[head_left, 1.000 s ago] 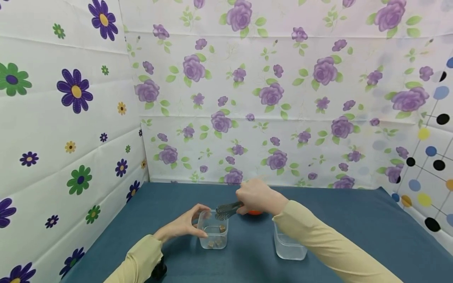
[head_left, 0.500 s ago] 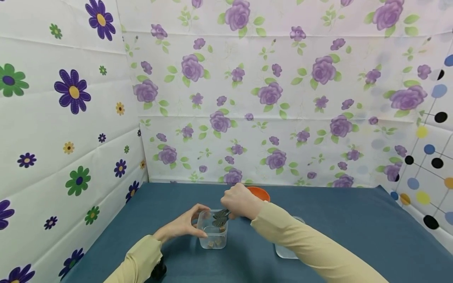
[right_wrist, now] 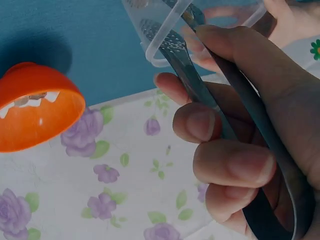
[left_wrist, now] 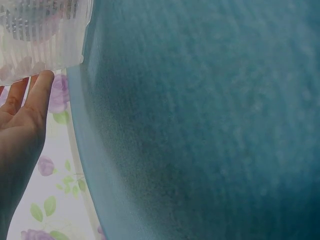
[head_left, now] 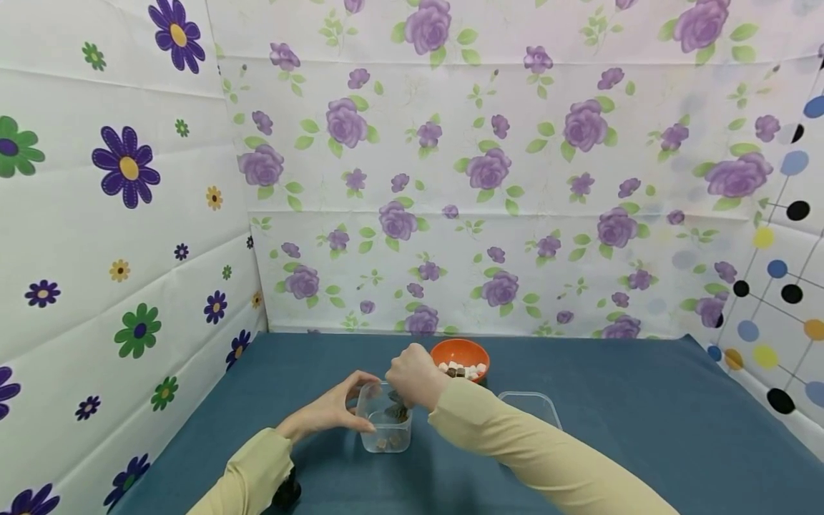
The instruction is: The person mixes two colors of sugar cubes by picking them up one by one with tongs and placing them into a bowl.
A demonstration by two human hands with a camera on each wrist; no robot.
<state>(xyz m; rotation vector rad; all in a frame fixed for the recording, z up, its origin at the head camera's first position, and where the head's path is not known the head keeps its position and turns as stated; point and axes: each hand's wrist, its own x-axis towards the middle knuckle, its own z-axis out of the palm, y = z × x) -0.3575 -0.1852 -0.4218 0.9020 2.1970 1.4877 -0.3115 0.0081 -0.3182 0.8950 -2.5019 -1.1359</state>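
A clear plastic container point(head_left: 370, 438) stands on the table with a few small brown pieces point(head_left: 383, 444) at its bottom. My left hand point(head_left: 327, 413) holds it from the left, thumb at the front wall and fingers round the back. In my right hand point(head_left: 417, 375) I grip metal tongs point(right_wrist: 197, 90), fingers on one arm and thumb on the other. The perforated tong heads point(head_left: 396, 412) reach down inside the container. Whether they pinch a piece is hard to make out. Behind my right hand sits an orange bowl point(head_left: 460, 349) of white and brown cubes.
A second clear container point(head_left: 528, 400) stands to the right, partly hidden by my right sleeve point(head_left: 515, 436). The blue cloth point(head_left: 631, 400) covers the table. Flowered sheets point(head_left: 450, 250) rise at the back and left, a dotted one at the right.
My right hand has moved left and down with the tongs, lowering their heads into the container. The orange bowl has come into fuller view. My left hand keeps its hold.
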